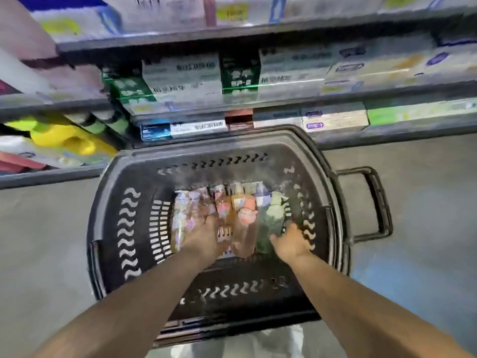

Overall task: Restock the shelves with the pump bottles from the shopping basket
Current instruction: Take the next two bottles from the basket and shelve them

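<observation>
A black shopping basket stands on the floor below me, in front of the shelves. Several pump bottles lie side by side in its bottom: pinkish ones at the left, an orange one in the middle, a green one at the right. Both arms reach down into the basket. My left hand rests on the pinkish bottles, fingers spread over them. My right hand is at the green bottle's near end, fingers curled beside it. The picture is blurred, so neither grip is clear.
Shelves packed with boxed goods run across the top of the view. Yellow and green containers sit on a lower shelf at the left. The basket's handle sticks out to the right over grey floor.
</observation>
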`<state>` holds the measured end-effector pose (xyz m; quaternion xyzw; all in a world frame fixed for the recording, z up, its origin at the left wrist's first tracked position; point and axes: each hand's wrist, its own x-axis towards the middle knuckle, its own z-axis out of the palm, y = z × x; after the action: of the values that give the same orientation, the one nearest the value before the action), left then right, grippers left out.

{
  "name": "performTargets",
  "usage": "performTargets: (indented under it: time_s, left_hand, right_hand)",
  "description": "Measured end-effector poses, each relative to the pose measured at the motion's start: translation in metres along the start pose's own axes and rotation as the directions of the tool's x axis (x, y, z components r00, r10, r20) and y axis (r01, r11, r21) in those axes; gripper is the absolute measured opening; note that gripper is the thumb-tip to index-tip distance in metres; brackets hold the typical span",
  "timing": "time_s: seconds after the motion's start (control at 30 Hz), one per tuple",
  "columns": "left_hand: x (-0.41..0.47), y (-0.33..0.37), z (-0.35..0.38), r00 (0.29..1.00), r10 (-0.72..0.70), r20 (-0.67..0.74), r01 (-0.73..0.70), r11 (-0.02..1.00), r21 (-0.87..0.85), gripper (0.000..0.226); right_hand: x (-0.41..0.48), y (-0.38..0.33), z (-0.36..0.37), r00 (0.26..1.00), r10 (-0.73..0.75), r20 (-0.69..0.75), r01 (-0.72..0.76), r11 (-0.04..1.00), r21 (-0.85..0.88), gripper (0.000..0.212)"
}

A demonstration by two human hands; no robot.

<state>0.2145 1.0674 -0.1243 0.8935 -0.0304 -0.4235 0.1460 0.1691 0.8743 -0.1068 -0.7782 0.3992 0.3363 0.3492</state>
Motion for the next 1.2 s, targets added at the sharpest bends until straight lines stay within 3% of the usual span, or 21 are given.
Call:
performTargets:
  time_s: [0.2,0.27,0.37,0.53,0.7,0.93,1.03,1.2]
  left_hand:
    - [0.087,-0.003,0.090,0.999,-0.018,0.028,0.023,0.987,-0.161,0.070]
    - [0.108,0.005,0.115,0.998,-0.022,0.067,0.030,0.991,-0.133,0.080]
    - [0.129,0.011,0.137,0.996,-0.083,-0.035,0.076,0.984,-0.163,0.090]
    - [0.145,0.007,0.150,0.981,-0.148,-0.128,0.075,0.888,-0.453,0.084]
    - [0.139,-0.020,0.145,0.951,-0.239,-0.199,0.096,0.835,-0.542,0.075]
    - [0.139,-0.065,0.111,0.978,-0.145,-0.153,0.031,0.817,-0.576,0.081]
    - [0.138,-0.071,0.104,0.989,-0.099,-0.112,0.010,0.791,-0.612,0.081]
    - [0.103,-0.063,0.077,0.986,-0.020,-0.166,-0.090,0.774,-0.627,0.078]
  right_hand:
    - [0.090,0.033,0.059,0.998,0.047,-0.041,-0.048,0.998,-0.041,0.045]
    - [0.110,0.037,0.069,0.995,0.051,-0.084,-0.053,0.998,-0.027,0.042]
    - [0.127,0.043,0.081,0.984,0.090,-0.151,-0.085,0.996,0.038,0.045]
    - [0.140,0.046,0.093,0.974,0.168,-0.150,-0.129,0.963,0.237,0.047]
    - [0.147,0.042,0.106,0.951,0.252,-0.181,-0.182,0.925,0.332,0.069]
    - [0.158,0.039,0.127,0.903,0.343,-0.257,-0.240,0.901,0.360,0.088]
    - [0.155,0.042,0.126,0.917,0.303,-0.259,-0.209,0.919,0.334,0.089]
    - [0.115,0.020,0.109,0.958,0.115,-0.264,-0.052,0.971,0.232,0.093]
